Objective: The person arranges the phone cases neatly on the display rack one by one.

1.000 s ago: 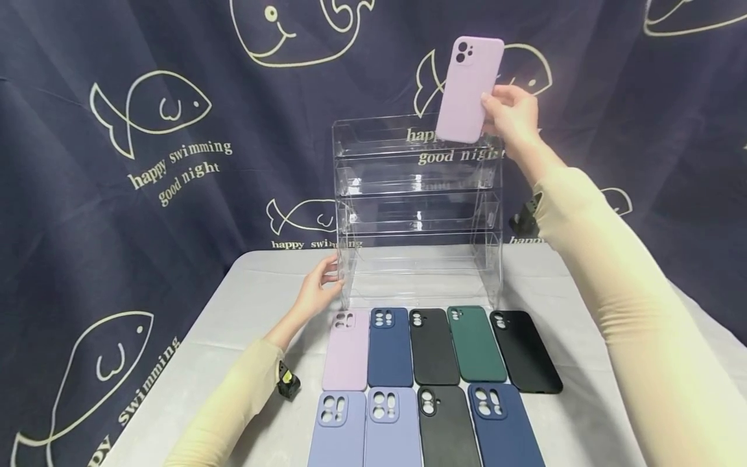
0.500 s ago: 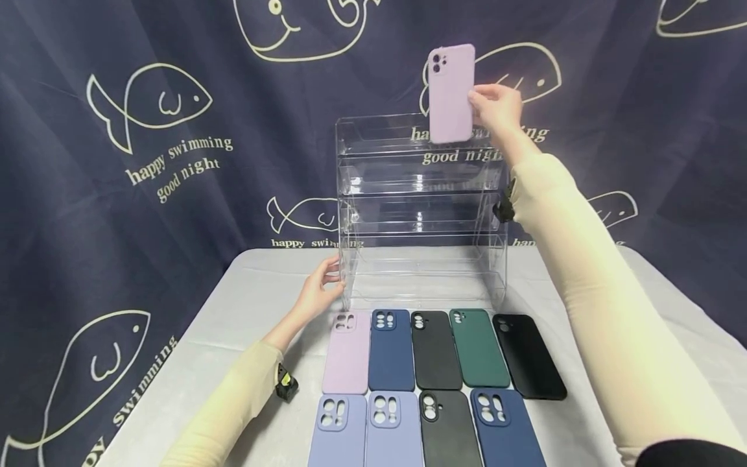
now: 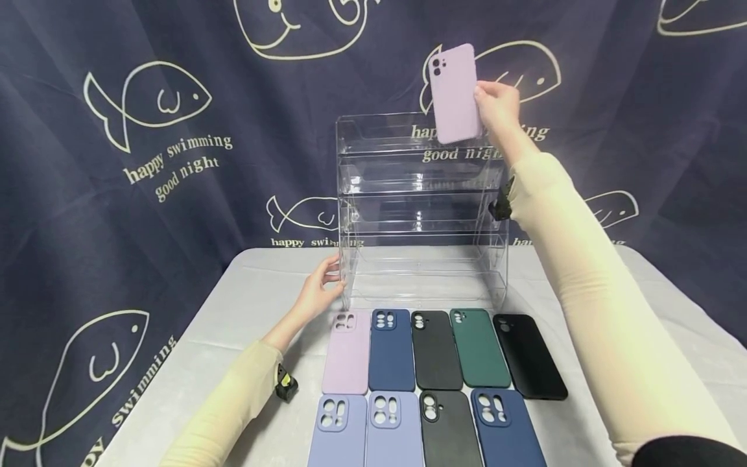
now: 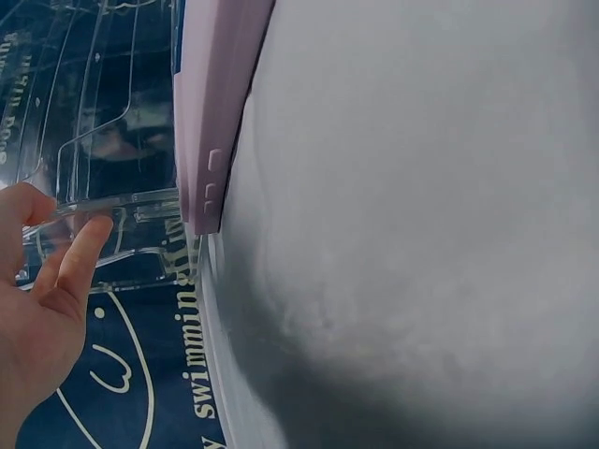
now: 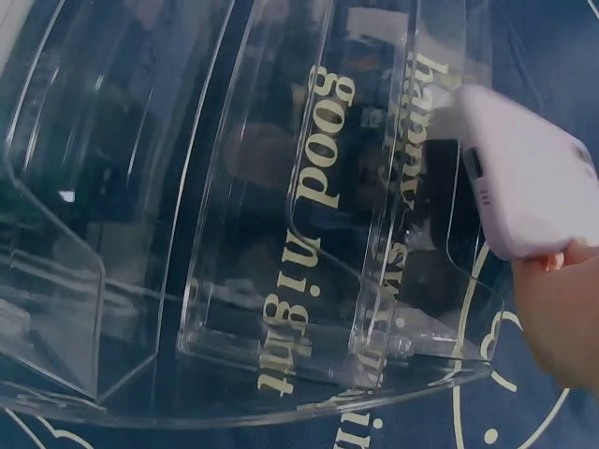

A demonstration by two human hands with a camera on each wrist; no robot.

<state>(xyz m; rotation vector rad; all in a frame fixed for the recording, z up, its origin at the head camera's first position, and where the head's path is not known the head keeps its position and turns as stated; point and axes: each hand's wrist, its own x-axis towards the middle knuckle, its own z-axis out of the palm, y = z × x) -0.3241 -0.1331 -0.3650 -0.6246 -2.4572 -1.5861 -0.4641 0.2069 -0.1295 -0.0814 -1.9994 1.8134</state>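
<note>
The lilac phone case point(image 3: 455, 97) is matte and plain with rounded corners, two large camera holes and smaller ones at its ten o'clock corner. Yellow "happy swimming" and "good night" mark the navy curtain point(image 3: 280, 123). Camera end up, the case's long axis runs from half past eleven to half past five. The right hand point(image 3: 500, 107) pinches its three o'clock edge near the clear rack's point(image 3: 373, 192) one o'clock corner. The half-bent left hand point(image 3: 318, 288) touches the rack's eight o'clock side; whether it grips, I cannot tell.

Held phone case point(image 3: 455, 97): plain lilac. Flat phone cases point(image 3: 436, 353): lilac, navy, dark grey, green, black, periwinkle. Curtain point(image 3: 280, 133): navy, cream fish outlines and lettering. Rack point(image 3: 420, 233): colourless, transparent. Tablecloth point(image 3: 251, 292): pale grey.
</note>
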